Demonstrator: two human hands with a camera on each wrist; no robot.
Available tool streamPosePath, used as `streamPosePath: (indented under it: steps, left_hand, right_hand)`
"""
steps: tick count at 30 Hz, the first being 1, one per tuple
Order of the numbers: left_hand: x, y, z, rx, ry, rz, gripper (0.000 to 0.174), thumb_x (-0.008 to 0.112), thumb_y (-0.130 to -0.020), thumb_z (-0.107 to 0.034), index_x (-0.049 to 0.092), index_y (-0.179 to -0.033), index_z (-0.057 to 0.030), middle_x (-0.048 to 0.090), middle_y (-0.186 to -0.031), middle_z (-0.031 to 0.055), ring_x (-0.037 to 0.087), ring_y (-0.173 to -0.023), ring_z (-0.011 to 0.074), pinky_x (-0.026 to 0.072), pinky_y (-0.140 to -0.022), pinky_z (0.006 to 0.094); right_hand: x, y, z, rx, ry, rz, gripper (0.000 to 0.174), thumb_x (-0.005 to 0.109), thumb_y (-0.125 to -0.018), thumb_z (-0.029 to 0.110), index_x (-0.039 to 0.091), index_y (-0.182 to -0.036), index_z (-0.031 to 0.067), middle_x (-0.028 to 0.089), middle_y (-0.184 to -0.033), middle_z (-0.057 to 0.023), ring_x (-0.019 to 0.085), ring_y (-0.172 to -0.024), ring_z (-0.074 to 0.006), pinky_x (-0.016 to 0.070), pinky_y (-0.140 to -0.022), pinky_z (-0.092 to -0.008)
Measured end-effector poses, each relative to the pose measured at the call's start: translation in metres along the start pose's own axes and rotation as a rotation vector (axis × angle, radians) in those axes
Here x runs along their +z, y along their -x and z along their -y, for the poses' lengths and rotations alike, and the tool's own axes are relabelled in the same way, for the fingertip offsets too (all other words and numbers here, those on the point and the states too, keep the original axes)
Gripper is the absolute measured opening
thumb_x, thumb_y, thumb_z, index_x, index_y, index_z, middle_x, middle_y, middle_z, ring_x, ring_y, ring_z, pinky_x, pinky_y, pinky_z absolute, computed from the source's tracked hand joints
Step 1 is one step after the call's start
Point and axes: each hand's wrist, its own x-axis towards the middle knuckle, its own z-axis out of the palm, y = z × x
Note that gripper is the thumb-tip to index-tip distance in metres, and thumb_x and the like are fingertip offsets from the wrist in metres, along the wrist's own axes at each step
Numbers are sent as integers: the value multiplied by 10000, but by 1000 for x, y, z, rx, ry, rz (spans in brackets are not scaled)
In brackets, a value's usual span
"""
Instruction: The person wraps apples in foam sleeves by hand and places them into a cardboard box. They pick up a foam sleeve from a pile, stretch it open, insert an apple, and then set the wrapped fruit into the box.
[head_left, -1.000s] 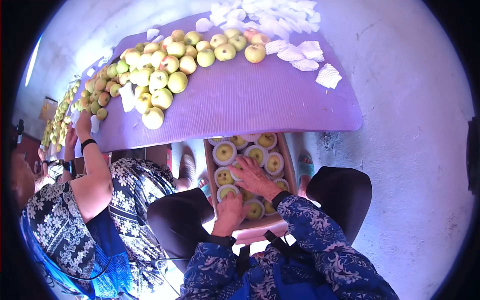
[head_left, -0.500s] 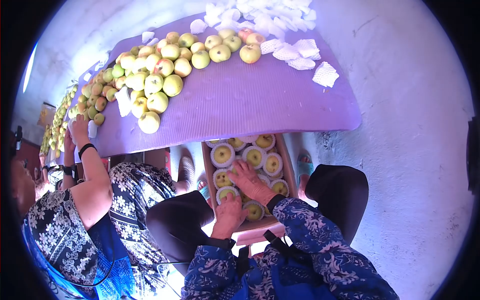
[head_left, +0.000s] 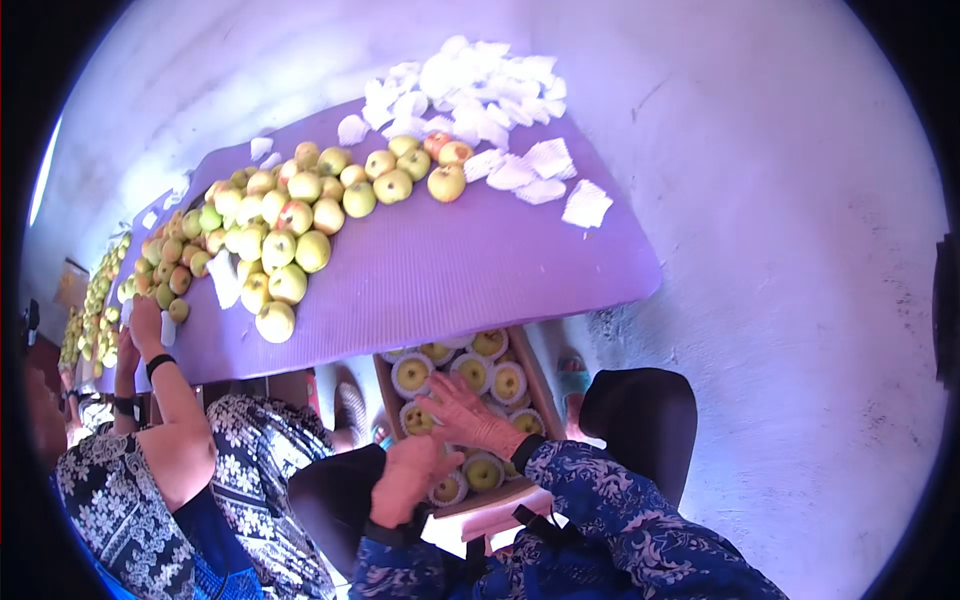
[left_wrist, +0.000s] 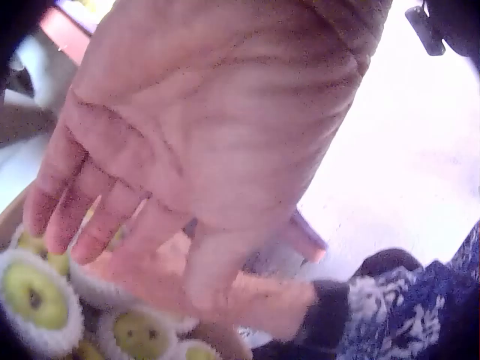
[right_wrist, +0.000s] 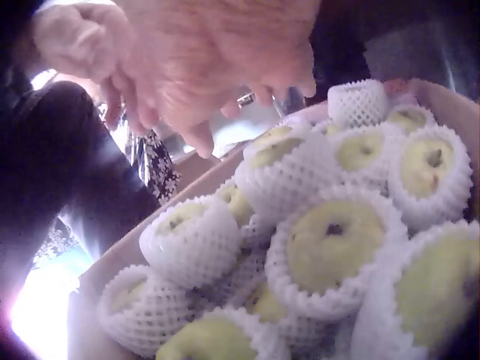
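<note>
An open carton holds several yellow-green apples in white foam net sleeves. Over its near left part hovers my left hand, and the left wrist view shows its palm bare, with fingers loosely extended. My right hand reaches across the middle of the carton with spread fingers, its back facing up. In the right wrist view that right hand hangs above the sleeved apples and holds nothing. The two hands overlap closely in the head view, hiding some apples beneath.
A purple-covered table stands just beyond the carton, bearing a long heap of loose apples and a pile of white foam sleeves. At left, another person reaches to the heap. My knees flank the carton.
My left hand has come off a sleeved apple at the carton's near left. The right hand's fingers have spread and lifted from the apples. The head view has tilted up and right.
</note>
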Motion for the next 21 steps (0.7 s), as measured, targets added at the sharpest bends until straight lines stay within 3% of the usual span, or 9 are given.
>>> streamPosePath:
  steps: [1,3,6,9,12,15,21]
  left_hand:
    - [-23,-5,3,97,150,-23,341,665,-830,-341,652,-1049,-81,658,-916,223,646,-866,360,507,-724,453]
    - [-70,-17,-1,180,351,-4,291,651,-863,-225,659,-1093,-46,678,-960,171,658,-900,253,495,-801,343]
    - [-123,-33,-7,295,713,-40,318,640,-885,-243,634,-1089,1,679,-916,133,644,-854,199,498,-794,332]
    - [-138,-57,2,257,842,-82,324,623,-911,-226,623,-1107,33,662,-922,61,586,-881,128,477,-813,282]
    - [-125,-77,12,274,1014,-209,273,618,-917,-186,637,-1107,8,654,-916,20,579,-860,89,476,-770,246]
    - [-112,-89,21,216,1101,-312,238,619,-910,-142,642,-1100,-1,642,-888,-10,567,-833,67,468,-739,226]
    - [-98,-104,25,189,1092,-416,190,628,-899,-119,655,-1047,-3,638,-849,-22,565,-793,62,471,-706,229]
  right_hand:
    - [-3,-3,-1,-5,8,1,520,686,-766,263,522,-1219,66,463,-1266,-226,403,-1256,-403,304,-1048,-569]
    - [-17,-11,-2,-18,26,7,510,683,-771,237,512,-1218,64,470,-1256,-219,423,-1230,-398,317,-1036,-563]
    - [-51,-36,-2,-40,0,-15,490,679,-775,193,501,-1218,85,503,-1216,-183,474,-1172,-358,386,-991,-503]
    - [-112,-60,16,0,13,-38,373,661,-784,164,558,-1136,94,575,-1090,-139,561,-1041,-325,474,-877,-426]
    - [-144,-72,8,81,-114,-30,231,643,-801,161,610,-1018,92,615,-957,-110,614,-911,-310,513,-760,-391]
    - [-170,-81,5,194,-225,5,179,666,-791,124,622,-946,46,605,-866,-161,624,-837,-315,504,-745,-403]
    - [-183,-115,-51,204,167,-143,200,651,-797,139,631,-975,52,561,-1143,-163,553,-1085,-330,475,-887,-405]
